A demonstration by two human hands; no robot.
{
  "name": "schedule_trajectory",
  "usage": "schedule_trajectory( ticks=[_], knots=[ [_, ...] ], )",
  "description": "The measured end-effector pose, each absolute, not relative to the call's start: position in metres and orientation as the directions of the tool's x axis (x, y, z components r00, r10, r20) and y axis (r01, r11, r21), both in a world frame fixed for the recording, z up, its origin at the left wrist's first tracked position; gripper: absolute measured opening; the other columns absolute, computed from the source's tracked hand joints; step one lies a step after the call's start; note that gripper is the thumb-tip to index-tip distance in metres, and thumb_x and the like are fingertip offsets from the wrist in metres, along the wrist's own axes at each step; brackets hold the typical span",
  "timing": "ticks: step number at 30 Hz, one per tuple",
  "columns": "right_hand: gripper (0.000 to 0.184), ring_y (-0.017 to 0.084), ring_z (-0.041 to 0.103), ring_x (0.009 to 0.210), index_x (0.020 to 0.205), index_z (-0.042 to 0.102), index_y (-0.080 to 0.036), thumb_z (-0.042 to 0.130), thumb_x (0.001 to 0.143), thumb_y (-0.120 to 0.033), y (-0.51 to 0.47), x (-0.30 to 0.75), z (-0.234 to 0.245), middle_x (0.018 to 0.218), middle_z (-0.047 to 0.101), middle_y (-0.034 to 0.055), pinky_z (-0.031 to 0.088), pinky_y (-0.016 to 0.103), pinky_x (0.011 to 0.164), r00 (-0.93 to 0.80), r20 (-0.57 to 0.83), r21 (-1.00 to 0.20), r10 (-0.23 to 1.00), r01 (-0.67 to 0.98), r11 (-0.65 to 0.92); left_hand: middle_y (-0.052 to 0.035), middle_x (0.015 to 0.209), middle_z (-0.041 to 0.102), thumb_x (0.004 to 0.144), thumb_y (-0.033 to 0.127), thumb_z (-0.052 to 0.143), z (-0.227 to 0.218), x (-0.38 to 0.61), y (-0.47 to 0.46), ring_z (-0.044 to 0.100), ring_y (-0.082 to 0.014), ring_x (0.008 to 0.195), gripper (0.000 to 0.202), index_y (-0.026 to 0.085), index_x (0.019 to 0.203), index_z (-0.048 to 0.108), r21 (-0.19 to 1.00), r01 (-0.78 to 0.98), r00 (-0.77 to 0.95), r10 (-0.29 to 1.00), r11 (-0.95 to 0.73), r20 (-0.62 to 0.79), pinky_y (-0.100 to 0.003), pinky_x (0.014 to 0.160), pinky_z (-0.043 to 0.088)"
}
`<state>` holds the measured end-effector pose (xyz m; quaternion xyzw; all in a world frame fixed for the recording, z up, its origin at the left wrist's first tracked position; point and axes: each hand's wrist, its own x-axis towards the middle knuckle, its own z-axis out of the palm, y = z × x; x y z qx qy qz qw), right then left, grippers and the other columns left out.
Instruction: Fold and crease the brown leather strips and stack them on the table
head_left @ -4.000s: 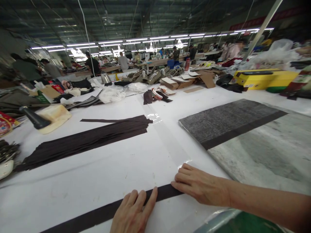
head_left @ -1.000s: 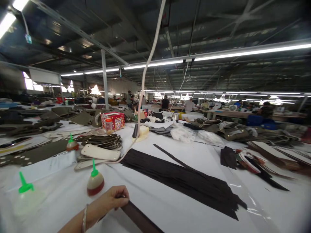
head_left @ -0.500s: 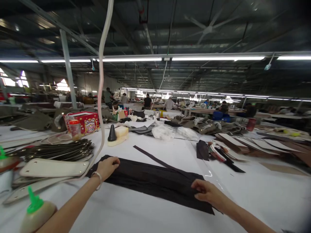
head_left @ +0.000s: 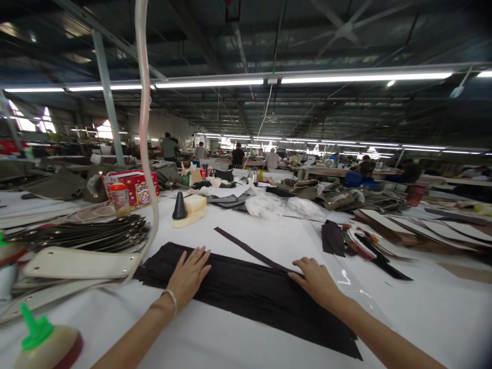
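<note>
A long piece of black fabric (head_left: pixel 253 300) lies slantwise across the white table, its surface lightly wrinkled. My left hand (head_left: pixel 189 274) rests flat on its left part, fingers spread, with a pale bracelet at the wrist. Near the far edge of the cloth, toward its right end, is my right hand (head_left: pixel 315 281), fingers apart and palm down. Its fingertips are beside a narrow dark strip (head_left: pixel 246 247), which runs from the upper left down to the fabric's far edge. Neither hand grips anything.
Left stand a green-tipped glue bottle (head_left: pixel 49 341), cream panels (head_left: pixel 80 263), stacked dark straps (head_left: pixel 88 233) and a red box (head_left: pixel 149 190). A hose (head_left: pixel 143 113) hangs down there. Beyond lie a black cone (head_left: pixel 179 206) and plastic bags (head_left: pixel 265 204). Brown sheets (head_left: pixel 388 230) lie right. People work far behind.
My left hand has unbent and now lies flat on the fabric, a little further right. My right hand has moved to the fabric's far edge and its fingers have opened. The view has shifted slightly.
</note>
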<state>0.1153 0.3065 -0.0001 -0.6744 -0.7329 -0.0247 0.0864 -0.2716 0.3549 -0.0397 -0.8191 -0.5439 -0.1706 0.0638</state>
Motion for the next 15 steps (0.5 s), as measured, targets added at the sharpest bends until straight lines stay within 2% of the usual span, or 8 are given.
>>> schedule_trajectory(
  ticks=[3, 6, 10, 13, 15],
  knots=[
    [0.030, 0.029, 0.053, 0.103, 0.103, 0.064, -0.017, 0.046, 0.095, -0.040, 0.331, 0.105, -0.008, 0.104, 0.061, 0.0121, 0.038, 0.044, 0.087, -0.091, 0.082, -0.030, 0.992, 0.995, 0.094, -0.0056, 0.146, 0.040, 0.098, 0.035, 0.036, -0.050, -0.264, 0.347, 0.032, -0.0249, 0.136, 0.043, 0.024, 0.139, 0.041, 0.053, 0.897, 0.403, 0.862, -0.438, 0.308, -0.053, 0.112, 0.020],
    [0.027, 0.024, 0.056, 0.096, 0.095, 0.064, -0.015, 0.047, 0.096, -0.037, 0.344, 0.102, -0.011, 0.099, 0.061, 0.0076, 0.040, 0.046, 0.088, -0.113, 0.014, -0.003, 0.994, 0.994, 0.113, -0.0069, 0.146, 0.039, 0.099, 0.035, 0.035, -0.058, -0.263, 0.345, 0.031, -0.0256, 0.137, 0.043, 0.023, 0.139, 0.041, 0.046, 0.895, 0.412, 0.863, -0.443, 0.291, -0.054, 0.112, 0.020],
    [0.026, 0.022, 0.056, 0.099, 0.104, 0.061, -0.015, 0.051, 0.095, -0.037, 0.349, 0.107, -0.010, 0.105, 0.060, 0.0059, 0.040, 0.046, 0.092, -0.139, -0.028, -0.015, 0.990, 0.990, 0.139, -0.0085, 0.147, 0.037, 0.100, 0.036, 0.032, -0.064, -0.264, 0.347, 0.030, -0.0260, 0.137, 0.044, 0.023, 0.141, 0.038, 0.066, 0.894, 0.406, 0.863, -0.444, 0.299, -0.055, 0.112, 0.018],
    [0.029, 0.021, 0.057, 0.097, 0.114, 0.057, -0.016, 0.052, 0.095, -0.036, 0.355, 0.111, -0.010, 0.106, 0.060, 0.0062, 0.044, 0.044, 0.089, -0.098, -0.045, -0.060, 0.994, 0.994, 0.095, -0.0085, 0.147, 0.037, 0.100, 0.037, 0.032, -0.065, -0.263, 0.347, 0.030, -0.0263, 0.137, 0.045, 0.023, 0.142, 0.037, 0.101, 0.890, 0.396, 0.864, -0.444, 0.310, -0.056, 0.112, 0.017],
    [0.027, 0.020, 0.058, 0.093, 0.110, 0.059, -0.015, 0.055, 0.093, -0.036, 0.361, 0.111, -0.008, 0.102, 0.061, 0.0055, 0.047, 0.041, 0.084, -0.070, -0.064, -0.100, 0.995, 0.993, 0.063, -0.0081, 0.147, 0.037, 0.099, 0.037, 0.033, -0.065, -0.263, 0.346, 0.030, -0.0264, 0.137, 0.045, 0.023, 0.142, 0.037, 0.128, 0.886, 0.387, 0.864, -0.445, 0.322, -0.056, 0.112, 0.017]
  ],
)
